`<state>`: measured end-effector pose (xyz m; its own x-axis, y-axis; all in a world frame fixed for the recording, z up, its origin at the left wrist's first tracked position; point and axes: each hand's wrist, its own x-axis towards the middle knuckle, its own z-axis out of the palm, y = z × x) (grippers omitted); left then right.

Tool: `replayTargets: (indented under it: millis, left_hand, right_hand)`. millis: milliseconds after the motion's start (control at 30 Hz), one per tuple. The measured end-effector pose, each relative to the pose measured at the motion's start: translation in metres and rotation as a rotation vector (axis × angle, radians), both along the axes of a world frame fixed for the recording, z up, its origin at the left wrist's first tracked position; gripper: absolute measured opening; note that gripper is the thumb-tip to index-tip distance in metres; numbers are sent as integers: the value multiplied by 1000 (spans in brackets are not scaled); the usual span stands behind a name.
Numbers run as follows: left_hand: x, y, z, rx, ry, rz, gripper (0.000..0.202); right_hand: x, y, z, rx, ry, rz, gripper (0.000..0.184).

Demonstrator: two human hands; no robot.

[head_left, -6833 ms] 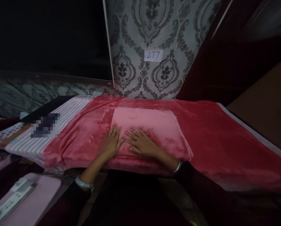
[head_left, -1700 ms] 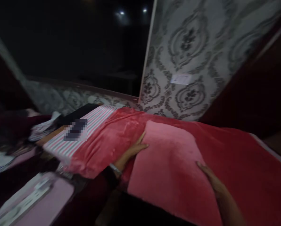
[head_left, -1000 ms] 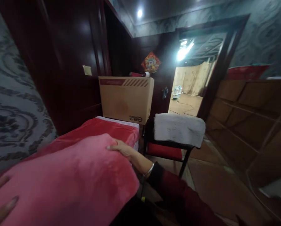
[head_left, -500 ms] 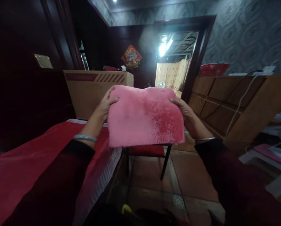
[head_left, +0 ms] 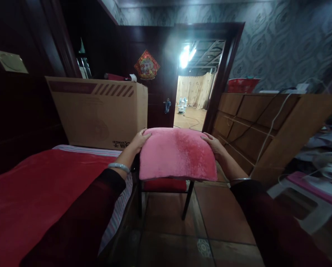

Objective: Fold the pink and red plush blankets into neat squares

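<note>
A pink plush cloth (head_left: 177, 155), seemingly folded into a wide rounded bundle, is held in front of me over a chair. Its nap looks lighter on the left and deeper red on the right. My left hand (head_left: 140, 141) grips the upper left corner, thumb on the near face. At the upper right corner my right hand (head_left: 212, 144) is closed in the same way. Fingers behind the cloth are hidden. Under it show the red chair seat (head_left: 164, 185) and dark legs; whether the cloth touches the chair I cannot tell.
A bed with a red cover (head_left: 51, 181) lies to the left, a large cardboard box (head_left: 99, 111) behind it. Wooden drawers (head_left: 246, 126) and a pink-and-white stool (head_left: 308, 196) stand to the right. Beyond is an open doorway (head_left: 194, 92).
Both hands have lowered the cloth toward the chair, and it appears tilted flatter. My view has shifted, showing more of the box and the doorway floor.
</note>
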<state>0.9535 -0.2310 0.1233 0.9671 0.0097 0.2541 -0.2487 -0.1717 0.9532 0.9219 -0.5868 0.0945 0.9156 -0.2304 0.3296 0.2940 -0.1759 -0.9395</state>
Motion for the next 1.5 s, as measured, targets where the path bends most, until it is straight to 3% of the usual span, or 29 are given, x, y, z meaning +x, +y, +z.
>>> replayTargets:
  millis: [267, 400, 500, 600, 700, 767, 867, 967, 1100, 1500]
  left_hand:
    - [-12, -11, 1, -44, -57, 52, 55]
    - [-19, -10, 2, 76, -111, 108, 53]
    - [-18, -7, 13, 197, -120, 152, 47]
    - [-12, -15, 36, 271, -173, 200, 40]
    - [-7, -43, 60, 375, -275, 165, 37]
    - [-8, -68, 65, 566, -386, 81, 39]
    - [-15, -95, 52, 916, -467, 6, 39]
    - [-20, -103, 28, 1072, -466, 17, 43]
    - [-23, -101, 14, 1125, -506, 55, 48]
    - [-28, -99, 18, 1140, -495, 150, 51]
  right_hand:
    - [-4, 3, -1, 73, -2, -19, 67]
    - [-4, 0, -1, -16, -43, -11, 65]
    - [-4, -3, 15, -278, 5, -118, 54]
    - [-3, 9, 47, -644, -69, -273, 49]
    - [0, 41, 77, -887, -154, -248, 53]
    - [3, 66, 84, -1014, -150, -216, 53]
    - [5, 91, 71, -1201, -85, -165, 51]
    - [7, 98, 47, -1296, -56, -120, 49]
    - [11, 93, 33, -1277, -109, -147, 49]
    - [5, 95, 34, -1234, -118, -171, 51]
